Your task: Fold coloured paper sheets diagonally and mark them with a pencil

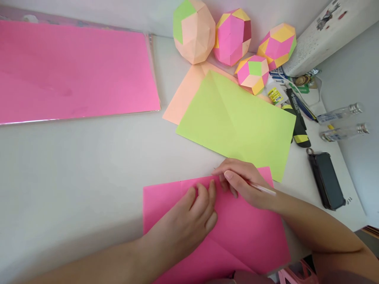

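A sheet of pink paper [248,236] with fold creases lies in front of me at the table's near edge. My left hand [189,217] rests on it, palm down, with bent fingers slightly apart and fingertips near the sheet's far edge. Beside it, my right hand [244,181] is closed around a slim pen [265,189]. The pen's back end sticks out towards my wrist, and its tip shows close to the far edge of the pink sheet. Some fingers of the right hand are tucked under and partly hidden.
Beyond lie creased green paper [237,118] and peach paper [182,100]. Several faceted paper balls [195,35] stand by the wall. A pink paper pack [74,75] is at left. At right are a glue bottle [274,92], a cutter [300,132], glass bottles [343,133] and a phone [327,179].
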The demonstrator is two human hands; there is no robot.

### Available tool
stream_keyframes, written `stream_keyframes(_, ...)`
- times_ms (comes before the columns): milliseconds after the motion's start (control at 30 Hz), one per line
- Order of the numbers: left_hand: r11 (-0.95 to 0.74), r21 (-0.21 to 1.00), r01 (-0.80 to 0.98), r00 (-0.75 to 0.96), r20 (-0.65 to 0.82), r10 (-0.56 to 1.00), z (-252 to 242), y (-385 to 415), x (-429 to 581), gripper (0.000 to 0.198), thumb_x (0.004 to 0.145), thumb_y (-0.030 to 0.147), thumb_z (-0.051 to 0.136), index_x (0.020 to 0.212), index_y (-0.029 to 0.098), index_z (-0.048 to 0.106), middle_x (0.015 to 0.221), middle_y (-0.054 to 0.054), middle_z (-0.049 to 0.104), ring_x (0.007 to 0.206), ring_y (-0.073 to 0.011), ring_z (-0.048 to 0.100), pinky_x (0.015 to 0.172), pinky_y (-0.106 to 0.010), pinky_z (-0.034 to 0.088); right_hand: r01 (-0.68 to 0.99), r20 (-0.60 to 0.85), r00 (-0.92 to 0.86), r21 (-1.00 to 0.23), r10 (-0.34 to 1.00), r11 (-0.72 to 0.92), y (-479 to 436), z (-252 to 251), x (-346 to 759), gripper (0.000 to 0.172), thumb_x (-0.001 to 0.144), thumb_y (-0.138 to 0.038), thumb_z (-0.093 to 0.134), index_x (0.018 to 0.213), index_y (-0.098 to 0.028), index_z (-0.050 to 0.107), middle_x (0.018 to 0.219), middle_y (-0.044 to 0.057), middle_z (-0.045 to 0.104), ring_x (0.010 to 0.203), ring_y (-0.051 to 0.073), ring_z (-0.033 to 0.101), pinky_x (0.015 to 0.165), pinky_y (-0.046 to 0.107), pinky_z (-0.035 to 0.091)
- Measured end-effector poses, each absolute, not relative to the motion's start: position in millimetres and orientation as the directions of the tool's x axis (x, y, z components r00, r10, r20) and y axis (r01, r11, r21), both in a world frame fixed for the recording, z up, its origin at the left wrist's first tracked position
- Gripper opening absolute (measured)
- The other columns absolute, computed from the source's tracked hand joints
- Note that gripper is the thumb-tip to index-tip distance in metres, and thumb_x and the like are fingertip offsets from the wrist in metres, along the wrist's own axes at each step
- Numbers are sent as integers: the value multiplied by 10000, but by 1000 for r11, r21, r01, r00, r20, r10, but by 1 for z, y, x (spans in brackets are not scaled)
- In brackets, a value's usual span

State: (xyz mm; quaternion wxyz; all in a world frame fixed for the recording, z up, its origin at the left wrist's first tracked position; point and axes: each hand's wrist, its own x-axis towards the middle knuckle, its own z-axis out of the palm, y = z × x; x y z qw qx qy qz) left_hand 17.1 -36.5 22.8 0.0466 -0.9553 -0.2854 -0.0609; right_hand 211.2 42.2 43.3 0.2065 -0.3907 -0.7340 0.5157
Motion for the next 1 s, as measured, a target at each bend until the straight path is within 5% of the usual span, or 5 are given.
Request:
stream_keyframes(100, -829, -43, 557, 825, 139, 547, 23, -37, 17, 333, 784, 400, 610, 985, 135, 599, 1270, -198, 576, 1060, -342, 553, 895, -481, 375, 382, -41, -632, -885, 774, 265, 45, 43, 209, 208, 915, -207, 459, 849, -166, 652, 752, 26, 623, 727, 108, 599, 645, 220, 491)
stream_keyframes(233, -828, -42, 559, 825, 126, 551, 22, -38, 17, 344, 791, 409, 604, 1002, 137, 597, 1293, -198, 561, 1068, -339, 551, 894, -482, 378, 487, -198, -502, -869, 842, 86, 41, 43, 208, 26, 831, -186, 545, 821, -172, 565, 652, -23, 600, 499, 66, 505, 454, 175, 409)
stream_keyframes(367, -826, -49, 562, 823, 134, 552, 22, -38, 17, 350, 806, 405, 589, 1020, 127, 594, 1296, -205, 557, 1054, -329, 557, 872, -472, 385, 538, -240, -472, -841, 848, 61, 36, 40, 207, 155, 806, -239, 569, 675, -179, 513, 630, -9, 613, 479, 69, 506, 430, 181, 385)
stream_keyframes(1000, -827, -46, 560, 825, 124, 552, 23, -38, 17, 336, 832, 367, 554, 1041, 104, 569, 1300, -233, 541, 1039, -341, 558, 877, -480, 374, 581, -199, -481, -802, 854, 141, 36, 37, 205, 162, 808, -239, 555, 658, -185, 524, 656, -1, 643, 513, 78, 559, 457, 175, 400)
